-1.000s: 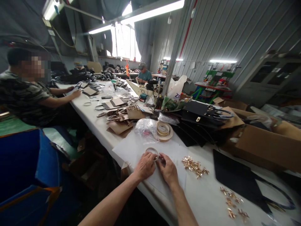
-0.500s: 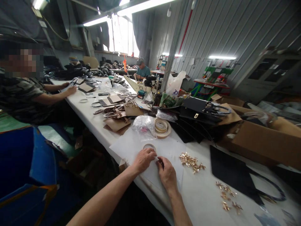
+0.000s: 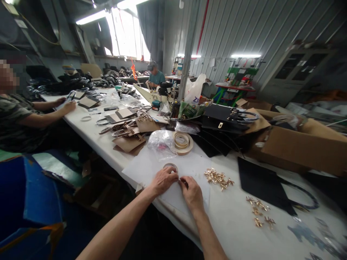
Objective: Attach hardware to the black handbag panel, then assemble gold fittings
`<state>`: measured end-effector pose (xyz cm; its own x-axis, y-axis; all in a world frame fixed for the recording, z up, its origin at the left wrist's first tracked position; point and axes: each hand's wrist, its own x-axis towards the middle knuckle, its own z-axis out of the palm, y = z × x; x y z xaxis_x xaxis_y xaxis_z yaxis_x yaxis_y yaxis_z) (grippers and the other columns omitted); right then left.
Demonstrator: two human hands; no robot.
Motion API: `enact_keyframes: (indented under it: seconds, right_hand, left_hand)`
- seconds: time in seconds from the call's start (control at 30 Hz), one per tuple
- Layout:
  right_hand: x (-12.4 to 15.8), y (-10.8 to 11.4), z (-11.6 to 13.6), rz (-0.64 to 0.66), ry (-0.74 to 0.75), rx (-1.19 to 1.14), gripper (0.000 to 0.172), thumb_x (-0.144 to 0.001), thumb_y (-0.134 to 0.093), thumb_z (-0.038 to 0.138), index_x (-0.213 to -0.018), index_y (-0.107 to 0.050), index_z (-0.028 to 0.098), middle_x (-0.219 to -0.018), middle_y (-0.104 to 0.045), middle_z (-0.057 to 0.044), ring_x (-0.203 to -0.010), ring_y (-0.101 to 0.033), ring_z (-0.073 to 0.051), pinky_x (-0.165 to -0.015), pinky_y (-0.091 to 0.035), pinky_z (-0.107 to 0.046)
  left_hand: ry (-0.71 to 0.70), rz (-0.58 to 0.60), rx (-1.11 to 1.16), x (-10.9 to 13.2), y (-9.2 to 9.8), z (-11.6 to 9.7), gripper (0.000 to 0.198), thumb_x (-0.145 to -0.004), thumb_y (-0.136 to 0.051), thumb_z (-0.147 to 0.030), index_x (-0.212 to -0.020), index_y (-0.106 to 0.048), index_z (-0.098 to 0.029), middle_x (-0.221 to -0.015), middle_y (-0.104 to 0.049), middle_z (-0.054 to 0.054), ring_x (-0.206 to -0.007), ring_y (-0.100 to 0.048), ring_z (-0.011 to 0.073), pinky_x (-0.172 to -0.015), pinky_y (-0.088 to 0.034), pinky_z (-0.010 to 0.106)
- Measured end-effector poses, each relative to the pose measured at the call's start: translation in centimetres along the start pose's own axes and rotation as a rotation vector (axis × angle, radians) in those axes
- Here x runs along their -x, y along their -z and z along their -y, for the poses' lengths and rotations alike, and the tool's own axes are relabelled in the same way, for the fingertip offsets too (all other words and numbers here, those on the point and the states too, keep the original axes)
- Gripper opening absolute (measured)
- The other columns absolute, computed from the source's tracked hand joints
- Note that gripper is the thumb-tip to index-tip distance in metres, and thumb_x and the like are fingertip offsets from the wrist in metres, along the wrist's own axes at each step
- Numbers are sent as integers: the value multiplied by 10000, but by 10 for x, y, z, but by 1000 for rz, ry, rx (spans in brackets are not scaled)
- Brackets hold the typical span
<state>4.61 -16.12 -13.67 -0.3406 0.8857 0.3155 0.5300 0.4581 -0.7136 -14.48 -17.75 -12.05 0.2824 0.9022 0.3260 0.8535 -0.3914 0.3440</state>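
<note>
My left hand [image 3: 165, 180] is closed at the near edge of a roll of tape [image 3: 170, 166], whose rim shows just beyond the fingers. Close beside it, my right hand [image 3: 192, 192] has thumb and fingers pinched together, with the fingertips almost meeting those of the left. Whatever small piece sits in that pinch is too hidden to name. Both hands are over a white sheet [image 3: 143, 164] on the table. Gold-coloured metal fittings [image 3: 218, 178] lie in a pile to the right of my right hand, and several more lie nearer the table's front.
Beyond the hands are a clear plastic bag [image 3: 162, 143] and larger tape rolls [image 3: 182, 141]. Brown bag pieces [image 3: 130, 142] are heaped at left. A black bag panel [image 3: 260, 184] with a handle and a cardboard box [image 3: 303, 144] are at right. A co-worker [image 3: 21, 112] sits at left.
The camera view has shifted a little, so the scene sits further left and higher. My fingertips stay close together by the tape roll; a pale bit between them no longer shows clearly.
</note>
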Motion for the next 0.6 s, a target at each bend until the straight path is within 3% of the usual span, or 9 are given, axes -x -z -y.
enact_keyframes:
  seconds: [0.27, 0.6]
  right_hand:
    - [-2, -1, 0, -5, 20, -6, 192, -976, -513, 188, -1025, -694, 227, -973, -677, -65, -953, -629, -235, -903, -490, -348]
    - [-7, 1, 6, -3, 17, 125, 204, -943, -571, 105, -1038, -659, 263, -1001, -660, -16, -975, -619, -200, -872, -485, -297]
  left_hand:
    - [-41, -1, 7, -3, -1, 1, 168, -1015, -577, -340, -1102, -711, -290, -1217, -634, 48, -1048, -616, 199, -910, -523, 331]
    - [-47, -2, 246, -9, -2, 14, 242, -1022, -493, -375, -1046, -724, -305, -1277, -605, 26, -1048, -670, 181, -918, -557, 301]
